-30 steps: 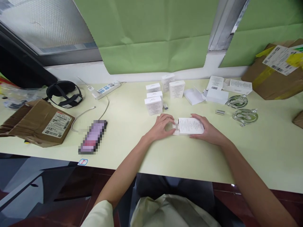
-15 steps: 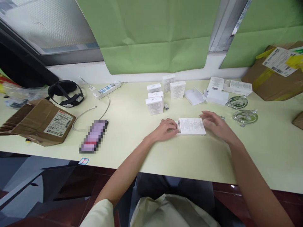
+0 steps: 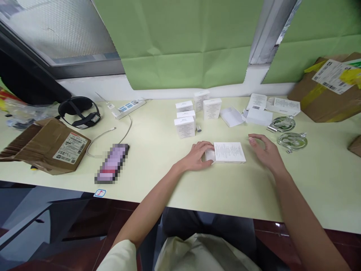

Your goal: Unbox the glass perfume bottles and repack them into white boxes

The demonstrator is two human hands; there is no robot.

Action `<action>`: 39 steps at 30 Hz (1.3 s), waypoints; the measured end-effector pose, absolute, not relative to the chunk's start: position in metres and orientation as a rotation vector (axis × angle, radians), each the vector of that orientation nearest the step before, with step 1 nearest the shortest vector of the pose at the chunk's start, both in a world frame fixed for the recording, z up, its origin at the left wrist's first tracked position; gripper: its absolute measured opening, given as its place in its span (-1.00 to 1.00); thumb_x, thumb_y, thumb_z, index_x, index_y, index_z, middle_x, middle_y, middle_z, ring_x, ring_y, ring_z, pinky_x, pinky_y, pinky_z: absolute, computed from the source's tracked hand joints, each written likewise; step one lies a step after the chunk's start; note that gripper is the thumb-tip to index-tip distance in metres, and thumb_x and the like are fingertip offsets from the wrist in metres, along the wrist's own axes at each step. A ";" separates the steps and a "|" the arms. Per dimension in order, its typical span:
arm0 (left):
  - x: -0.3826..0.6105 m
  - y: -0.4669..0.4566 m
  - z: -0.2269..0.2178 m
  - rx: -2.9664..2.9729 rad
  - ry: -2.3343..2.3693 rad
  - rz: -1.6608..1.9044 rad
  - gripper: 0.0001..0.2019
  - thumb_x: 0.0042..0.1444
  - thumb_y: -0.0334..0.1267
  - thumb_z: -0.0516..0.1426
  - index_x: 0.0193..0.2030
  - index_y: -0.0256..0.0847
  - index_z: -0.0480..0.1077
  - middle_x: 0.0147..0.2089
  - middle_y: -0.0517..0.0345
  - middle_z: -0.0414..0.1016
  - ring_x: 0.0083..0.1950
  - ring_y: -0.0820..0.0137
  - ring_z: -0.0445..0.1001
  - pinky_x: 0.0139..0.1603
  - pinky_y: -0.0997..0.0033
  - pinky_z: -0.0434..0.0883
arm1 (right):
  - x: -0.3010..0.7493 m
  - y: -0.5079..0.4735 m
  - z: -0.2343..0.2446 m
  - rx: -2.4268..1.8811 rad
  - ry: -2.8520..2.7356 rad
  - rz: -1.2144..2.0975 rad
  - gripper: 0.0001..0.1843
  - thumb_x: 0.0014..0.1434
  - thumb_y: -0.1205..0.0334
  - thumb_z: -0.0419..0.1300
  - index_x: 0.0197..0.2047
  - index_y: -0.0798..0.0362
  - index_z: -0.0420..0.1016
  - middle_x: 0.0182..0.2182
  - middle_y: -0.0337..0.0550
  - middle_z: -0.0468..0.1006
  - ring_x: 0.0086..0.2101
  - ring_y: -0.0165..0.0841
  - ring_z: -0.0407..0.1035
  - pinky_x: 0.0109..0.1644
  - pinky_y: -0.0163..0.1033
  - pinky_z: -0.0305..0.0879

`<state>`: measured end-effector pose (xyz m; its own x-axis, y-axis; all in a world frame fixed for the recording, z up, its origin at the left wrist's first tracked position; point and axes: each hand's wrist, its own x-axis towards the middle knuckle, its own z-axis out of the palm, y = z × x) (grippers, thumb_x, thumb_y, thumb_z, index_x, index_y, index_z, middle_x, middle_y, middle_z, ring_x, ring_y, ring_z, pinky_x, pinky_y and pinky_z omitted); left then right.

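A carton (image 3: 229, 152) is lying between the left hand (image 3: 195, 156) and the right hand (image 3: 266, 153); cable coils (image 3: 292, 142) are resting right of the latter, standing boxes (image 3: 185, 128) beyond the former, a phone (image 3: 113, 162) to its left

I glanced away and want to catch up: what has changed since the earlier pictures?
The right hand has let go of the white box and moved off to its right. The small silver cylinder has shifted right, next to the farther cable coil. The left hand stays at the box's open end; the standing boxes look unmoved.
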<state>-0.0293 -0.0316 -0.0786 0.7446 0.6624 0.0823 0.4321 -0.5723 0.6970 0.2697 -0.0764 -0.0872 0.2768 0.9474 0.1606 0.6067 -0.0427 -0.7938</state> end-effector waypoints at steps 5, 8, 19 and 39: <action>-0.031 -0.030 -0.084 2.351 0.842 0.411 -0.60 0.17 -0.12 0.17 0.16 -0.01 0.37 0.20 0.01 0.27 0.29 0.16 0.19 0.35 0.05 0.09 | 0.261 -0.081 -0.088 -1.542 -1.702 0.769 -0.34 0.13 -0.12 0.28 0.26 -0.22 0.30 0.31 -0.21 0.28 0.29 -0.10 0.17 0.37 0.06 0.12; -0.031 -0.030 -0.085 2.400 0.838 0.374 -0.62 0.19 -0.04 0.17 0.13 0.00 0.44 0.14 0.01 0.28 0.27 0.17 0.20 0.33 0.05 0.09 | 0.252 -0.083 -0.092 -1.438 -1.911 0.883 -0.10 0.02 -0.13 0.38 0.36 -0.27 0.12 0.36 -0.17 0.15 0.32 -0.05 0.07 0.36 0.08 0.13; -0.027 -0.031 -0.086 2.385 0.942 0.363 -0.33 0.09 0.06 0.22 0.32 -0.06 0.23 0.23 -0.01 0.26 0.32 0.10 0.12 0.33 0.04 0.10 | 0.251 -0.081 -0.097 -1.463 -1.938 0.888 -0.08 -0.03 -0.16 0.40 0.33 -0.29 0.13 0.30 -0.12 0.20 0.28 0.00 0.11 0.30 0.15 0.18; -0.026 -0.034 -0.091 2.431 0.989 0.397 -0.27 -0.02 0.00 0.28 0.29 -0.08 0.18 0.18 -0.03 0.23 0.27 0.07 0.13 0.28 0.00 0.16 | 0.253 -0.081 -0.097 -1.480 -1.943 0.899 -0.09 -0.08 -0.14 0.43 0.30 -0.30 0.17 0.28 -0.14 0.23 0.26 -0.01 0.15 0.29 0.09 0.23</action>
